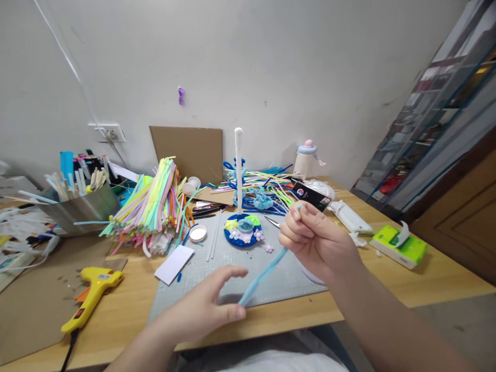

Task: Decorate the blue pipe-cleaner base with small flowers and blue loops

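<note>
My right hand (315,235) is closed around a light blue pipe cleaner (267,271), which slants down to the left. A tip of it pokes out above the pinched thumb and forefinger. Its lower end meets the thumb of my left hand (211,302), whose thumb and forefinger are spread apart; the other fingers are hidden. Beyond both hands, a round blue base (232,240) carries pink flowers and yellow and green pieces, with a white fuzzy post (238,170) upright at its back. Pointed metal blades (272,222) show beside my right hand.
A grey cutting mat (186,294) lies under the work. At left are a yellow glue gun (95,294), a pipe cleaner bundle (155,201) and a metal holder (83,209) of sticks. A green tissue pack (401,245) and a bottle (305,160) stand to the right.
</note>
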`<state>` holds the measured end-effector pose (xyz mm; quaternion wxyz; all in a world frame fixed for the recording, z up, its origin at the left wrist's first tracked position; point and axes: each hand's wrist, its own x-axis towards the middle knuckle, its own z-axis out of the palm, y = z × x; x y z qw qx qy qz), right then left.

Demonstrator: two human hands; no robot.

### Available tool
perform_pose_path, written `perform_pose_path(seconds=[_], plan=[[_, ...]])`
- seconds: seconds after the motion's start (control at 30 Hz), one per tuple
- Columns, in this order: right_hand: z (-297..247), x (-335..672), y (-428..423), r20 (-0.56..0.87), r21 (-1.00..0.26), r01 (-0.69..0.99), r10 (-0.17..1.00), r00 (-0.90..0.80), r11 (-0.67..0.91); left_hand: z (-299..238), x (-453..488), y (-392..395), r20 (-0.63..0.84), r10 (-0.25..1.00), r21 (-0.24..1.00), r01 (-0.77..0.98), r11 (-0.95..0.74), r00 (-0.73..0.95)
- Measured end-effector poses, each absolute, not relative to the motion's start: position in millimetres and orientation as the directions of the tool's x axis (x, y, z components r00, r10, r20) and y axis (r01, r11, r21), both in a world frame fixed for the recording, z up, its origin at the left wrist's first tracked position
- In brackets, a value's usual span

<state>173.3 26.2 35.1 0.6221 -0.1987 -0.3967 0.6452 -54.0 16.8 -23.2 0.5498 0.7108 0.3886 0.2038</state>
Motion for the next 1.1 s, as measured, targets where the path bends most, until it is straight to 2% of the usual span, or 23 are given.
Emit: perform_pose_path(seconds=[0.13,0.23,0.3,0.43,0.5,0.63,0.73,0.8,0.87,0.93,1.0,1.1], plan=[[47,164,32,0.247,-0.775,-0.615,0.965,-0.087,0.143,-12,-22,21,-0.042,0.79,0.996,0.085,-0.013,0.612],[47,168,38,0.268,-0.762,-0.623,0.962,-0.05,0.18,-15,-4,26,-0.099,0.842,0.991,-0.021,0.13,0.53],[45,174,42,0.27,-0.752,-0.634,0.962,-0.046,0.181,-15,0,30,-0.107,0.868,0.986,-0.061,0.155,0.485],[40,186,47,0.241,-0.732,-0.662,0.97,-0.03,0.161,-8,1,37,-0.056,0.893,0.993,-0.069,0.096,0.447],[36,188,49,0.248,-0.736,-0.646,0.969,0.017,0.2,-5,1,42,-0.049,0.897,0.993,-0.078,0.093,0.44],[15,183,50,0.278,-0.771,-0.55,0.947,0.161,0.32,-12,1,57,-0.08,0.873,0.941,-0.252,0.225,0.48],[-12,174,49,0.272,-0.862,-0.356,0.921,0.278,0.361,-25,-1,68,-0.147,0.841,0.844,-0.377,0.381,0.52],[-27,168,48,0.402,-0.907,-0.013,0.875,0.269,0.42,-34,-2,73,-0.188,0.818,0.795,-0.404,0.452,0.544],[-37,164,46,0.567,-0.8,0.338,0.809,0.156,0.496,-41,-3,74,-0.214,0.796,0.771,-0.402,0.494,0.567],[-41,161,46,0.658,-0.653,0.539,0.751,0.057,0.531,-45,-4,73,-0.229,0.778,0.763,-0.388,0.517,0.586],[-43,159,48,0.684,-0.571,0.635,0.729,0.018,0.52,-46,-4,70,-0.238,0.766,0.76,-0.377,0.53,0.597],[-45,158,52,0.685,-0.514,0.697,0.728,-0.018,0.5,-46,-3,67,-0.241,0.762,0.767,-0.363,0.529,0.601]])
